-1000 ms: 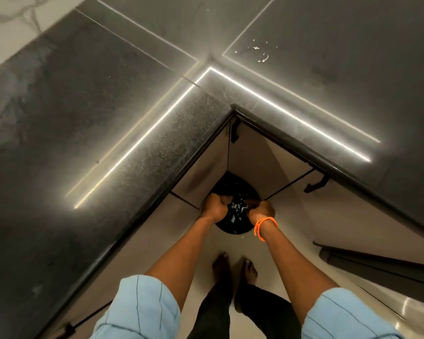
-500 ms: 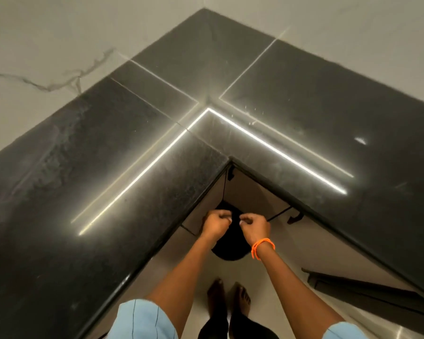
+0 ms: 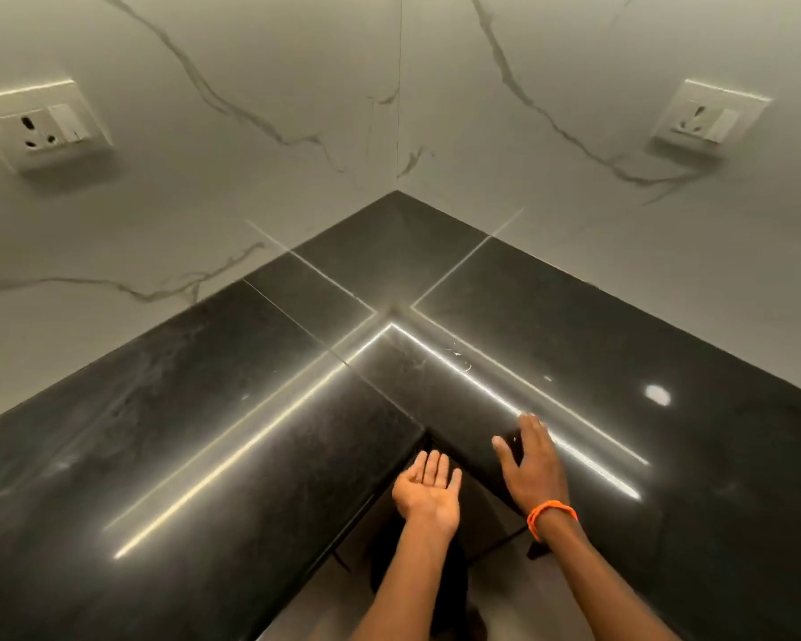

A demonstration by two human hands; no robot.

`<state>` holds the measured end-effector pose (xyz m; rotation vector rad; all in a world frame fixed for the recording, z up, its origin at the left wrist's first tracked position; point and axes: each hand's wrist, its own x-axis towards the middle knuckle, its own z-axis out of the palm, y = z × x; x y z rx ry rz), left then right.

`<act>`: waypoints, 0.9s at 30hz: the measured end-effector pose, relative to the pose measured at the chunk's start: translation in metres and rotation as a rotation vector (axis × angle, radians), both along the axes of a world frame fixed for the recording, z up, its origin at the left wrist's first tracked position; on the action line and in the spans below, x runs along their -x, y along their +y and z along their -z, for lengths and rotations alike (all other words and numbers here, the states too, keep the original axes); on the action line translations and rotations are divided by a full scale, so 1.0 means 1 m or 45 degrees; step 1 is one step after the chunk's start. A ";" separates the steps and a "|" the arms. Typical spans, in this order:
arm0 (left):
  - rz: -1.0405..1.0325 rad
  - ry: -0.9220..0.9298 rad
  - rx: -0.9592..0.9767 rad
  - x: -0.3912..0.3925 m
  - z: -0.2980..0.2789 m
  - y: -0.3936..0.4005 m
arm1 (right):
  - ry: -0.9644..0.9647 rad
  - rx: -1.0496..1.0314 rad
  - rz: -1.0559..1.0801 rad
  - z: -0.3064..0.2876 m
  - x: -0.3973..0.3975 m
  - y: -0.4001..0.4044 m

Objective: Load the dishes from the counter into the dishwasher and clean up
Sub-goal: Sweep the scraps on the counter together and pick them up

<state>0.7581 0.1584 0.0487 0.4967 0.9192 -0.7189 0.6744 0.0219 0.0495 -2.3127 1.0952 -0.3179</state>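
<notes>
Left hand [image 3: 428,495]: palm up, fingers straight, holding nothing, at inner corner of black counter [image 3: 204,432]. Right hand [image 3: 532,469]: palm down, fingers spread flat over counter edge at 3 o'clock of left. No dishes visible.

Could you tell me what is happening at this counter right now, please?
A person stands at the inside corner of a black L-shaped countertop. The left hand is held palm up at the counter's edge with its fingers relaxed, holding nothing. The right hand, with an orange band on the wrist, lies flat, palm down, over the counter. A few small white specks lie near the seam. No dishes are in view, and two wall sockets flank the corner.
</notes>
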 end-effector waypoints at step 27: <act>-0.593 0.041 0.007 -0.028 0.037 -0.071 | 0.397 0.478 -1.056 0.021 -0.193 -0.108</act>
